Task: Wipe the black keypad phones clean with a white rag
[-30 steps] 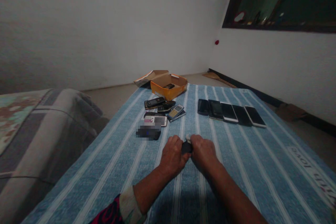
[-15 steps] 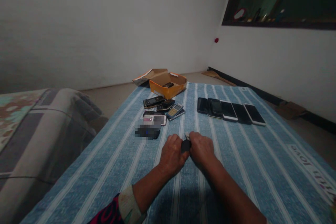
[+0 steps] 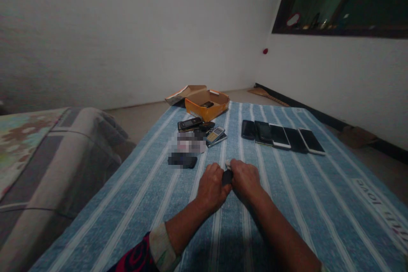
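Observation:
My left hand is closed around a small, dark, rounded object in front of me, above the striped blue cloth. Its far end is hidden by my fingers, so its kind cannot be made out. My right hand presses up against the same object from the other side, its fingers curled. At those fingertips a small whitish bit sticks out, perhaps cloth or paper. Beyond my left hand, a keypad phone rests at an angle on another flat device. A black slider-like phone lies farther back.
Several phones lie in a row on the right, among them a white-edged smartphone. An open orange box stands at the far end with a dark phone inside. A blurred dark item lies left. A grey draped cover is farther left.
The view has shifted slightly, so everything appears a little lower and to the right. Both hands keep their hold on the dark object in nearly the same pose.

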Action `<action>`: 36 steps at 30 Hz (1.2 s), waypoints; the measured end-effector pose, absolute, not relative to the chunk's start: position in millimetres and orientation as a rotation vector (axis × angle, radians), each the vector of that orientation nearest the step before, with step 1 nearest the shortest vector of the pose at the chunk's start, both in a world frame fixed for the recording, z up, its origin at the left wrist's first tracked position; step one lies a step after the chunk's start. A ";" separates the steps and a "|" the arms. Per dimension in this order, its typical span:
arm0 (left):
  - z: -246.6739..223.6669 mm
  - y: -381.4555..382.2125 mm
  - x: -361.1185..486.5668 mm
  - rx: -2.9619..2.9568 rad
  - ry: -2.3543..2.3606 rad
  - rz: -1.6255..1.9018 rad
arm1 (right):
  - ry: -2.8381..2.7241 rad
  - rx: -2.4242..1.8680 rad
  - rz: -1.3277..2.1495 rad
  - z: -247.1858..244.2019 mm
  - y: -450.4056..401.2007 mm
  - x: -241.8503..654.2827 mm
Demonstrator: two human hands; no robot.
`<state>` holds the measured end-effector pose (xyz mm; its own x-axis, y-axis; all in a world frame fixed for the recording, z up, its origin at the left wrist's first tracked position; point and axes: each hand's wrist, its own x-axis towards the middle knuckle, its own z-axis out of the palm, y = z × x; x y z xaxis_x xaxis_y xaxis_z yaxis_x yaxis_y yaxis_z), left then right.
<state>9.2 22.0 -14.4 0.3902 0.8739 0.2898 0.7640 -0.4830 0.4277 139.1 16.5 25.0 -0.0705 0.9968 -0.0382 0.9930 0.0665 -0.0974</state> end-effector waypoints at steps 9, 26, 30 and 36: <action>-14.3 22.5 9.2 2.412 1.451 0.704 | -2.262 -2.113 0.156 24.7 20.9 138.7; -9.3 20.7 8.7 2.378 1.476 0.594 | -1.681 -1.903 0.384 9.7 33.6 181.6; -10.8 21.6 8.8 2.356 1.480 0.597 | -1.740 -1.660 0.645 7.0 31.0 199.7; -13.4 21.7 8.7 2.354 1.448 0.611 | -2.233 -1.794 0.472 20.0 23.1 173.5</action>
